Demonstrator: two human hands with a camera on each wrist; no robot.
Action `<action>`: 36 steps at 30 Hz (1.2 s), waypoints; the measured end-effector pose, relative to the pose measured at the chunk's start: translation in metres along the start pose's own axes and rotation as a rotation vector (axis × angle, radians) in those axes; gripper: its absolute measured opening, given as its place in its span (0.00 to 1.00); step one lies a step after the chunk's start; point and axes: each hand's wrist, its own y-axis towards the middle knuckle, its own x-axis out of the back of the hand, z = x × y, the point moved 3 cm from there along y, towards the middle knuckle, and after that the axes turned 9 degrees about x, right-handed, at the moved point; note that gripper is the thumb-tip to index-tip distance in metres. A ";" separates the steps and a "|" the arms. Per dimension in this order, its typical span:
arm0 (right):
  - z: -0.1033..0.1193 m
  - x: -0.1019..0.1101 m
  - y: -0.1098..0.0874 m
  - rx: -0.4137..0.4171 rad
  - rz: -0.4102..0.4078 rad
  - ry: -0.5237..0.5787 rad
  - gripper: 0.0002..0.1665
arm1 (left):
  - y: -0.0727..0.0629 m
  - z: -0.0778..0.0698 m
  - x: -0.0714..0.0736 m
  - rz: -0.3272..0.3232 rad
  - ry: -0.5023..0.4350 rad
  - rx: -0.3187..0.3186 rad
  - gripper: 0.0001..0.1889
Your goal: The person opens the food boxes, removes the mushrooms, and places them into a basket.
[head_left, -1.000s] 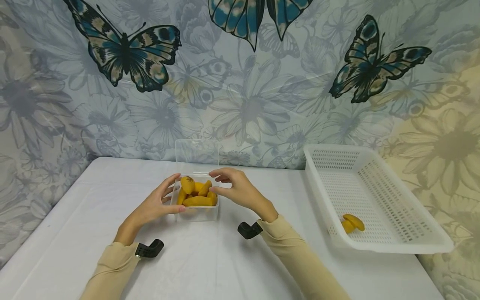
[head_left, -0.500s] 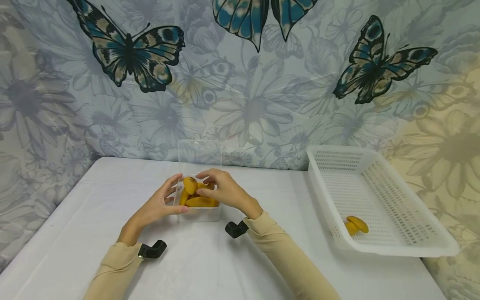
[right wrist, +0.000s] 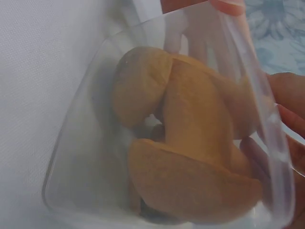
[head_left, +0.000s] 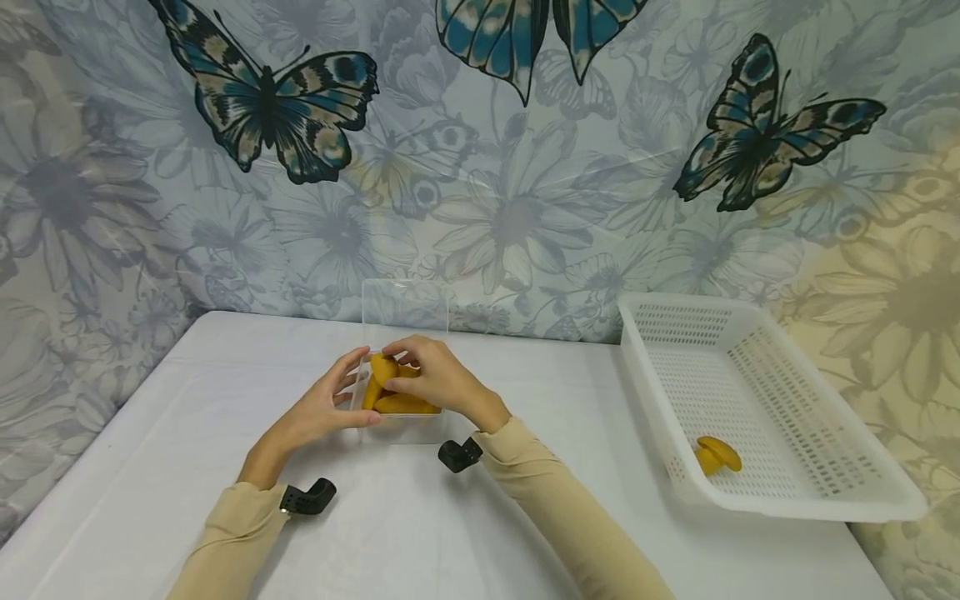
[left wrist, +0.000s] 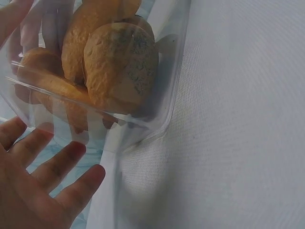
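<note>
A clear plastic box (head_left: pixel 412 430) with its lid (head_left: pixel 405 302) raised at the back holds several plump yellow pieces (right wrist: pixel 198 109), rough and rounded, whose kind I cannot tell. Along the box's left side lies my left hand (head_left: pixel 318 408), its spread fingertips against the wall and the thumb at the front corner. Reaching in from the right, my right hand (head_left: pixel 446 382) pinches a yellow piece (head_left: pixel 382 367) at the left of the box between thumb and fingers. Dark bluish marks show on a plump piece (left wrist: pixel 121 67) in the left wrist view. My right palm hides other contents.
A large white perforated basket (head_left: pixel 817 497) stands at the right, with a mushroom-shaped yellow piece (head_left: pixel 720 452) in its near left corner. The table (head_left: pixel 187 467) has a white cloth. A butterfly-patterned backdrop (head_left: pixel 517 225) hangs behind it.
My right hand has moved left across the box and now grips the leftmost yellow piece, which has tilted a little. My left hand keeps its place at the box.
</note>
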 end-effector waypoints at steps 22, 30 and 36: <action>0.003 -0.006 0.003 0.042 0.030 -0.110 0.32 | -0.001 -0.001 0.000 0.001 0.018 0.028 0.53; 0.008 -0.002 -0.003 0.055 -0.019 -0.127 0.34 | -0.001 -0.001 -0.001 -0.001 0.014 0.011 0.52; 0.008 0.003 -0.011 0.058 -0.102 -0.082 0.32 | -0.002 -0.002 0.000 -0.012 0.035 0.018 0.51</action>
